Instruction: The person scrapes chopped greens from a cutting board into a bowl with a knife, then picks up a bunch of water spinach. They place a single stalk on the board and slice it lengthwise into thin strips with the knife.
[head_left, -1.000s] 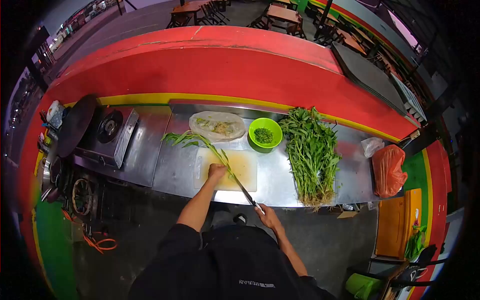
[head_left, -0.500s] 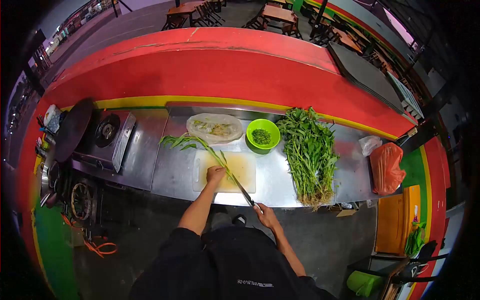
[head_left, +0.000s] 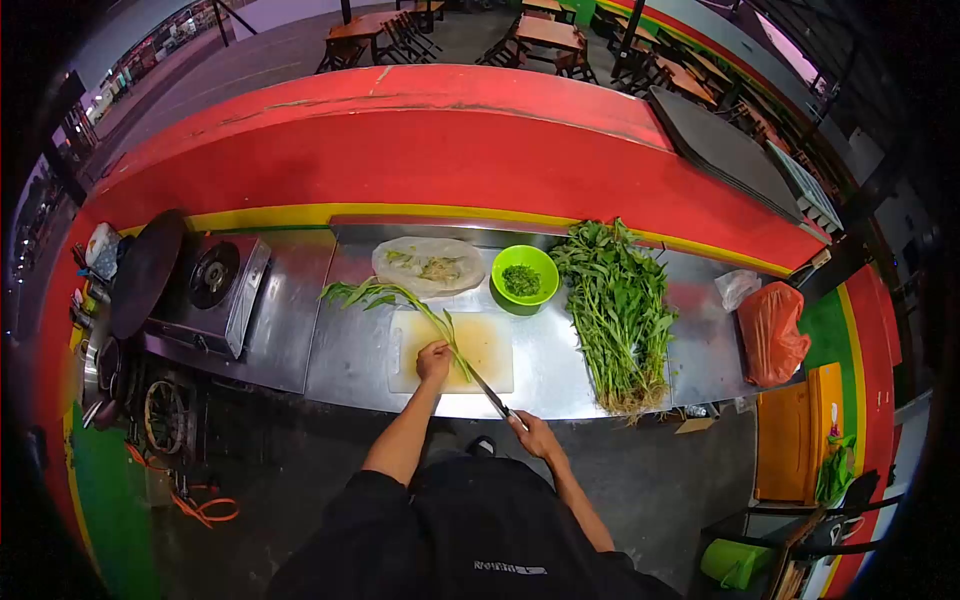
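Note:
My left hand (head_left: pixel 433 362) is closed round a long stalk of leafy greens (head_left: pixel 412 298), its leaves pointing to the far left. Beneath lies a white cutting board (head_left: pixel 408 374), stained yellowish in the middle. In my right hand (head_left: pixel 535 436) is a knife (head_left: pixel 489 393); its blade slants up over the board's right front corner to the cut end of the stalk. Whether the edge touches the stalk is too small to tell. Behind the board stands a lime green bowl (head_left: pixel 546 268) with chopped greens (head_left: pixel 521 280) in it.
A big bunch of rooted greens (head_left: pixel 620 310) covers the counter (head_left: pixel 345 350) to the right. A clear plastic bag (head_left: pixel 400 262) holding plant scraps lies behind the board. At left is a gas stove (head_left: pixel 232 300); far right, an orange plastic bag (head_left: pixel 772 335). A red wall (head_left: pixel 420 150) runs behind.
The view has shifted slightly, so the counter sits a little lower in the picture. Both hands keep their holds on the stalk and knife, with only slight movement.

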